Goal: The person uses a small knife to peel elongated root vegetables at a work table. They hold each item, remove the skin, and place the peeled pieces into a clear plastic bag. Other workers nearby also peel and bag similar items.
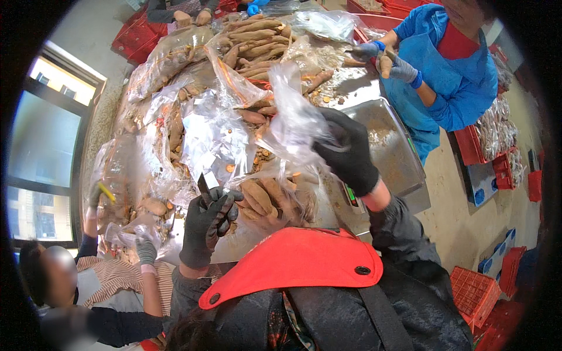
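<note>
My left hand point(206, 230), in a dark glove, grips a knife whose dark blade point(203, 184) points up and away from me. In my right hand point(349, 147), also gloved in black, is a clear plastic bag point(292, 109); it is blurred and hangs above the table. Just beyond my chest, brown sweet potatoes point(263, 197) lie in an opened plastic sack. A loose stack of clear bags point(215, 140) rests farther out, with cut root ends on it. Right of the sack stands a metal weighing scale point(380, 140), its pan dusted with soil.
Many sweet potatoes point(257, 39) are heaped at the table's far side. A person in a blue apron point(443, 87) stands right, holding a sweet potato point(386, 65). Another at lower left holds a yellow-handled tool point(106, 192). Red crates point(474, 291) stand on the floor at right.
</note>
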The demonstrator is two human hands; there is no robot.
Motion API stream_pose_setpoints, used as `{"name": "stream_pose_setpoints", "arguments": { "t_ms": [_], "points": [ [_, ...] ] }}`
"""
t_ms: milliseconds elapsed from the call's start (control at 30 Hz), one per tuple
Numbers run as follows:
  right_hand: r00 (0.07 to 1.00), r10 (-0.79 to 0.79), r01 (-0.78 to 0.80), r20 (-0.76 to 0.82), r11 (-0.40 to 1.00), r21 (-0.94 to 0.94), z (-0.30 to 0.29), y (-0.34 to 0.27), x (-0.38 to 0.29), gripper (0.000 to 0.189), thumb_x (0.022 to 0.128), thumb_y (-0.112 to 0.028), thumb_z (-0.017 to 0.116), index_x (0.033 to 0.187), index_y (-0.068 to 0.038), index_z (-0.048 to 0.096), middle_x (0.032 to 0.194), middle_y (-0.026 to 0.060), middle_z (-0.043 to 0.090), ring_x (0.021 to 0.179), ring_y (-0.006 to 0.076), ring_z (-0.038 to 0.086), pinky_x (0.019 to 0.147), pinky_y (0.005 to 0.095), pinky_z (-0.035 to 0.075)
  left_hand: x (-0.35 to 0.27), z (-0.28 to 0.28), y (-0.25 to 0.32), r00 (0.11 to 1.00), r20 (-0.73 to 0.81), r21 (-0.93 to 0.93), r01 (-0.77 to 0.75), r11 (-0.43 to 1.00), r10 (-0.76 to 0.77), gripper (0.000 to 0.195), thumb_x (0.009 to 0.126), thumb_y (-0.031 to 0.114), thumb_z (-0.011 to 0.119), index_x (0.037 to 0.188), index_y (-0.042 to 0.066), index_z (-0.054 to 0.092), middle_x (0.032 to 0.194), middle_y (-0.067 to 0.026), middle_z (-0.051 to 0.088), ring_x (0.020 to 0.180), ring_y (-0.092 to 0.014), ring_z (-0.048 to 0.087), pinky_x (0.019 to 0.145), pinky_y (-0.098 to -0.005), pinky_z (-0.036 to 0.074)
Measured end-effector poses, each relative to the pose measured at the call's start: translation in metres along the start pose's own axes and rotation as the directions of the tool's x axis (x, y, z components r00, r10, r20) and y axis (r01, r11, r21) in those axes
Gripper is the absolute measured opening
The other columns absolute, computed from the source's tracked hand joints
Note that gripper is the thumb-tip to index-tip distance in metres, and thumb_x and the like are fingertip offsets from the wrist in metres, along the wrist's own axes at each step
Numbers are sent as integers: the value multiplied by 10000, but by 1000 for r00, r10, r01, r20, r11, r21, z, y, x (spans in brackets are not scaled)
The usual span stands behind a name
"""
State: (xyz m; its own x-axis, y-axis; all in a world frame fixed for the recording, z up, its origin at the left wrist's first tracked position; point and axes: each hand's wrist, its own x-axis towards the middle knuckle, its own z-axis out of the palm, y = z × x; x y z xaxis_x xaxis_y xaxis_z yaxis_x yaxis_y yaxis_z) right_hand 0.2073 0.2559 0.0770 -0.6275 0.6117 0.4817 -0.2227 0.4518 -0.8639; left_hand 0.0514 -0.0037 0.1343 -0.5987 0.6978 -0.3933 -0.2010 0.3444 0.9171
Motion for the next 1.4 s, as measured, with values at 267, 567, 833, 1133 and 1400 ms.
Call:
{"name": "stream_pose_setpoints", "arguments": {
  "t_ms": [267,567,833,1133,1400],
  "points": [
    [964,-215,265,155,807,-528,34,17,35,679,794,-342,816,1324,-23,535,1425,227,486,1323,362,480,1074,430,411,-13,3,-3,999,-50,-30,-10,999,9,365,960,343,641,1015,-17,673,638,42,477,462,-33,329,432,-200,206],
    [756,401,-370,517,914,-167,19,34,-61,619,837,-277,793,1318,12,534,1263,164,627,1129,237,626,941,363,497,-6,8,-11,998,-36,-31,48,998,-49,231,958,237,641,983,17,707,651,10,589,434,-25,403,401,-180,264],
    [537,219,-752,814,562,345,69,41,-72,437,916,-170,675,1305,-8,558,1034,90,693,857,184,692,680,291,529,3,23,5,998,-23,-38,-55,998,54,246,976,239,612,1006,8,690,688,22,577,499,-28,434,459,-178,297],
    [759,384,-648,526,367,667,-52,-76,-31,333,935,-116,618,1228,42,594,894,123,688,750,140,646,565,233,451,15,30,96,891,-144,-59,-443,895,432,173,987,173,590,981,4,629,763,2,561,566,-49,428,474,-203,320],
    [980,191,-164,49,650,742,-133,-145,-37,612,878,-242,648,1326,133,464,889,239,678,585,218,617,494,282,489,44,99,209,642,198,40,-760,648,740,254,1044,202,497,1057,2,653,677,63,466,500,-18,391,451,-197,299]
  ]
}}
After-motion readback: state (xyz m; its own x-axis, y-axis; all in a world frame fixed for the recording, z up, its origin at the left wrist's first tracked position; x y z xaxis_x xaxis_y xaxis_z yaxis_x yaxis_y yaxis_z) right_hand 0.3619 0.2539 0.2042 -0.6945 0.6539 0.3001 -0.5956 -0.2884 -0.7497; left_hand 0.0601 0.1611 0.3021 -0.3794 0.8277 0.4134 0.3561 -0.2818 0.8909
